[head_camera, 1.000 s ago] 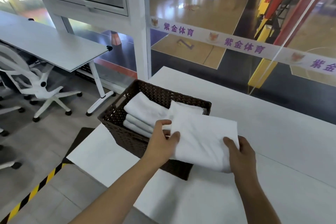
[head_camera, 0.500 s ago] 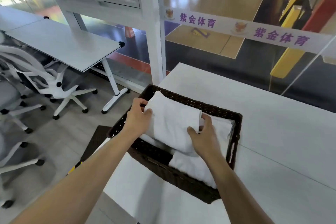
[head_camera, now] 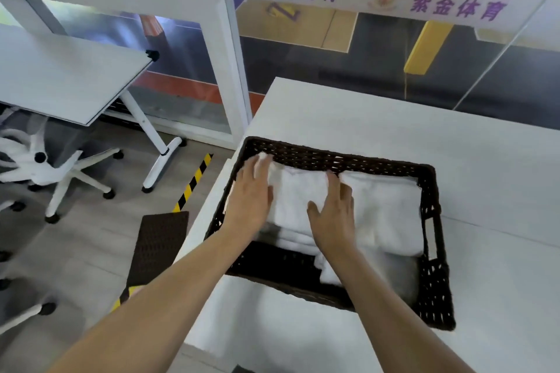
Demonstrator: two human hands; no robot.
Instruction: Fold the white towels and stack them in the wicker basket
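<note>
Two stacks of folded white towels sit side by side inside the wicker basket (head_camera: pixel 333 157), which stands at the left end of the white desk (head_camera: pixel 454 160). The basket's long axis runs left to right across the desk, its right end swung nearer to you. The left towel (head_camera: pixel 294 200) lies flat on top of its stack with its rounded folded edge facing you. The right towel (head_camera: pixel 385 206) lies just beside it, touching along the seam.

Your left hand (head_camera: pixel 250 200) rests palm down on the left edge of the left towel, against the basket's left wall. Its fingers (head_camera: pixel 257 166) are straight, close together, and point toward the far rim. Your right hand (head_camera: pixel 333 215) lies flat on the same towel's right side. Its fingers (head_camera: pixel 333 182) are also straight and reach the seam, and the thumb is spread outward. Neither hand pinches any cloth.

You cannot see how many towels lie underneath. Only slivers of lower towels (head_camera: pixel 330 272) show near your right wrist, and motion blur softens your left fingertips. Beyond the basket a second desk (head_camera: pixel 60 76), a white chair (head_camera: pixel 39 166) and striped floor tape (head_camera: pixel 194 182) stand to the left.
</note>
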